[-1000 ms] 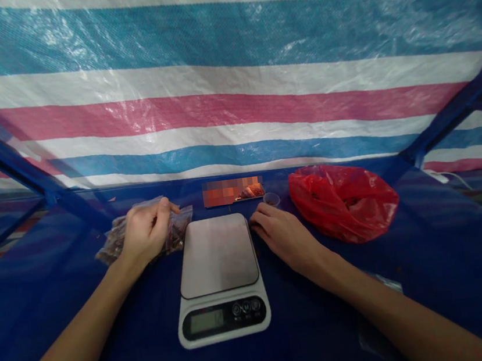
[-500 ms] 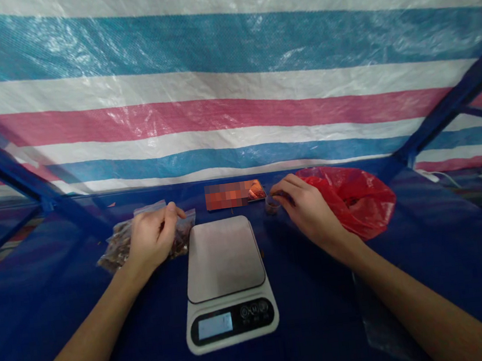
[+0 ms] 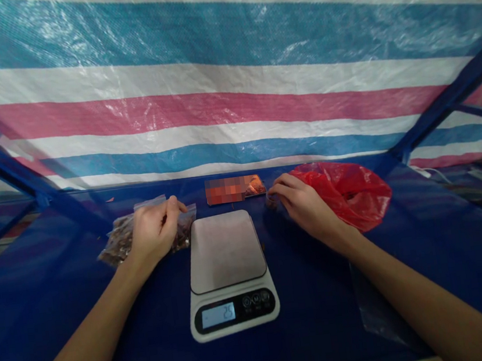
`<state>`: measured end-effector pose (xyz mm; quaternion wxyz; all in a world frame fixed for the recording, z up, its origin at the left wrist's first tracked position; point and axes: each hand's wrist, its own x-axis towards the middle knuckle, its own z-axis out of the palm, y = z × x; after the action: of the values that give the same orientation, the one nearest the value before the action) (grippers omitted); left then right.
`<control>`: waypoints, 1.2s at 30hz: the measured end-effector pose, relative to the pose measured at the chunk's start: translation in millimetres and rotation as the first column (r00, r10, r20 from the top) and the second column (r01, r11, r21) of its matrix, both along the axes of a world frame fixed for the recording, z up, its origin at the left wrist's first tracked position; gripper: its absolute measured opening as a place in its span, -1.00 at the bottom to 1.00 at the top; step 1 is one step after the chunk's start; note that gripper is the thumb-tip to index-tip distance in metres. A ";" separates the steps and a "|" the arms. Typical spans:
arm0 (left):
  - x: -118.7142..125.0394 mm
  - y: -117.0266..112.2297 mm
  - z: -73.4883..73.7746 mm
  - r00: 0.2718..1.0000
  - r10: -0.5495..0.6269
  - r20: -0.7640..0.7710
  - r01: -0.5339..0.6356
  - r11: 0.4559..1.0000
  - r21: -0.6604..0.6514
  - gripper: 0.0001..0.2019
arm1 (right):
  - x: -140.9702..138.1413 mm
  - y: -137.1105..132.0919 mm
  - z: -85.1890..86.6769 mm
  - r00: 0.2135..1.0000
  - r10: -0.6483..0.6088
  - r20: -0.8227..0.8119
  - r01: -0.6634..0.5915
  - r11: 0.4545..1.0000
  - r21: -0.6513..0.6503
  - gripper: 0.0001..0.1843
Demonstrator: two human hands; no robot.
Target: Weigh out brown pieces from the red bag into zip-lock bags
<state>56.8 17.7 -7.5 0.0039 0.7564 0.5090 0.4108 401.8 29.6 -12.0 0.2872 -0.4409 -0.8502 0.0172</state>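
On the blue tabletop (image 3: 311,324), our digital scale (image 3: 229,275) reads 25. Our left hand (image 3: 155,233) grips a plastic bag of dark pieces (image 3: 120,248); our right hand (image 3: 305,205) curls at a small cup (image 3: 272,201), grip unclear.

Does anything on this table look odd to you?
Yes: the digital kitchen scale shows 25 on its display, although its steel platter looks bare. A few brown crumbs also lie on the blue tabletop beside it.
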 end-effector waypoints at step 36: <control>-7.0 -2.6 1.5 0.999 0.037 -0.004 -0.037 0.999 -0.008 -0.51 | -29.4 -62.6 8.6 0.969 0.202 0.140 -0.151 0.938 -0.312 -0.94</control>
<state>49.8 15.2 -6.0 -0.0018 0.7476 0.5248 0.4070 372.5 -33.1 -3.3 0.1409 -0.4007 -0.8954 0.1334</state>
